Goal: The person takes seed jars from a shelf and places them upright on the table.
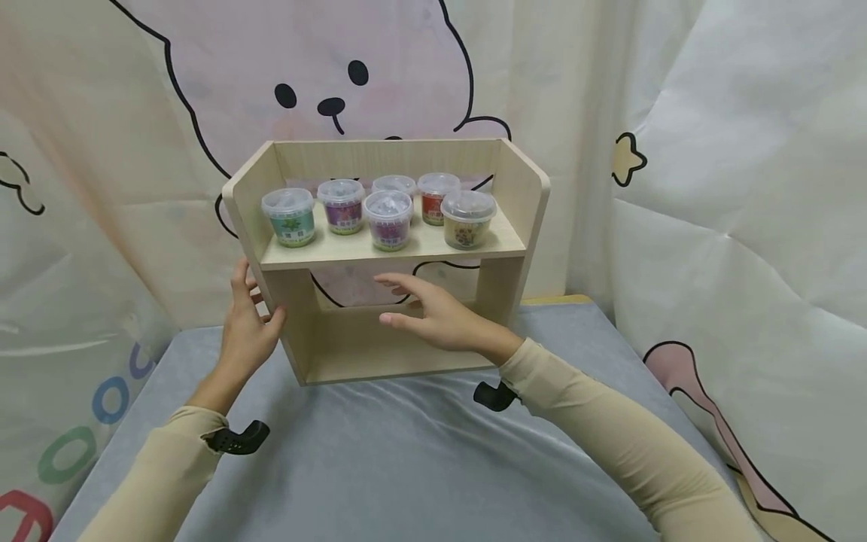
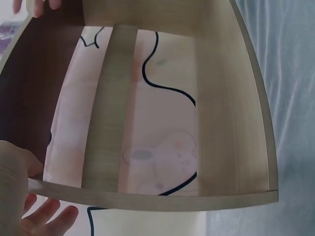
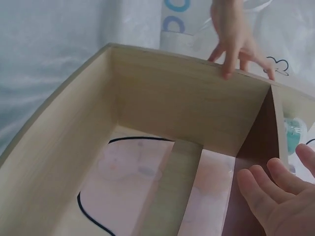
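Observation:
A two-tier pale wooden shelf (image 1: pixel 400 260) stands on the cloth-covered table. Several lidded plastic cups with coloured labels sit on its upper board, among them a green one (image 1: pixel 293 226), a purple one (image 1: pixel 390 228) and a yellowish one (image 1: pixel 467 227). My left hand (image 1: pixel 250 327) grips the left side panel (image 2: pixel 157 200), thumb on the inner side and fingers outside. In front of the lower compartment hovers my right hand (image 1: pixel 440 312), fingers extended and nothing held. The right wrist view shows this hand (image 3: pixel 285 196) near the upper board's edge.
A grey-blue cloth (image 1: pixel 406 459) covers the table. Behind hangs a pale curtain (image 1: pixel 555 90) with a printed bear face, visible through the shelf's open back. More printed fabric (image 1: pixel 745 226) hangs at the right. Both wrists wear black bands.

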Demonstrator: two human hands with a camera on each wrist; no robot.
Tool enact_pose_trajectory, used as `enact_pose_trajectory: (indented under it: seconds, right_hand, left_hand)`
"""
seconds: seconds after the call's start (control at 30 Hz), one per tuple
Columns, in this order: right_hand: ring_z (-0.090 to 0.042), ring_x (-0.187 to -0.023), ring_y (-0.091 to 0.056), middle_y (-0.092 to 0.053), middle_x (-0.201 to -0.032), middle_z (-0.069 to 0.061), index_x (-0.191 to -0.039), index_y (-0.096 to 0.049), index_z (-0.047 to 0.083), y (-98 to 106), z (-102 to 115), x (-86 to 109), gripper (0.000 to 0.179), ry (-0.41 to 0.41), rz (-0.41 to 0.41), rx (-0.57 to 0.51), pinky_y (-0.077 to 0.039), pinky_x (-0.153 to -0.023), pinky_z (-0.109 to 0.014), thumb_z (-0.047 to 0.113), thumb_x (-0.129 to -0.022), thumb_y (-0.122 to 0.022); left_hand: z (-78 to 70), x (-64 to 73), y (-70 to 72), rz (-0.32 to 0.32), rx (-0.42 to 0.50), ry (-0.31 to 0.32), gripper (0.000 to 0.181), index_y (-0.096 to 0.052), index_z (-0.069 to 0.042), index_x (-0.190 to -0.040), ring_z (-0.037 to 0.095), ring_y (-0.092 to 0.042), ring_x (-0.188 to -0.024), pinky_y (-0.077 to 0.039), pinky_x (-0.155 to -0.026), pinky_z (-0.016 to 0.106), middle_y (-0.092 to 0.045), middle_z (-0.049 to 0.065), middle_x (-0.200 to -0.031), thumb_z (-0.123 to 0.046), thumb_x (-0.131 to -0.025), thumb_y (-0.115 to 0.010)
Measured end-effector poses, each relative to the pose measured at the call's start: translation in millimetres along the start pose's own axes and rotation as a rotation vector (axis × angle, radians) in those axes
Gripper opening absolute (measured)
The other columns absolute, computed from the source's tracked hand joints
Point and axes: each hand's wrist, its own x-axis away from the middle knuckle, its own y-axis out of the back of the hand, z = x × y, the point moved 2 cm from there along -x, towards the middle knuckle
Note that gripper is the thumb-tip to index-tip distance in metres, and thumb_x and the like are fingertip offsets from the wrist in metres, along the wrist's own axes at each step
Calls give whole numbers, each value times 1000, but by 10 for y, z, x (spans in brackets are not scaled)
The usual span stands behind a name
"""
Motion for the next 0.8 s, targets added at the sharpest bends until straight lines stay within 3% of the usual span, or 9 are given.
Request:
enact_pose_trajectory:
  seconds: [0.2,0.57,0.8]
  right_hand:
    - [-28,-136,-52,-48,-153,-11,-152,-43,11,-30,95,-112,56,13,-8,-116,-50,-109,-43,20,-100,-63]
    - [-30,-137,-53,-49,-153,-16,-153,-40,7,-2,301,-341,56,27,-42,-268,-46,-113,-42,15,-101,-59]
    - [-34,-137,-52,-47,-153,-22,-154,-39,9,61,463,-558,55,34,-84,-349,-49,-110,-37,15,-102,-57]
  left_hand:
    - [51,30,-33,-10,-52,20,91,-5,-31,-159,55,-59,-119,-57,-81,64,-47,32,-144,0,-94,-60]
    - [22,-30,-77,-60,-108,-48,85,-8,-22,-156,57,-63,-111,-59,-74,62,-48,37,-146,0,-92,-59]
    - [53,-22,-78,-78,-82,-80,87,-8,-21,-157,57,-63,-112,-59,-71,62,-48,38,-144,4,-91,-59]
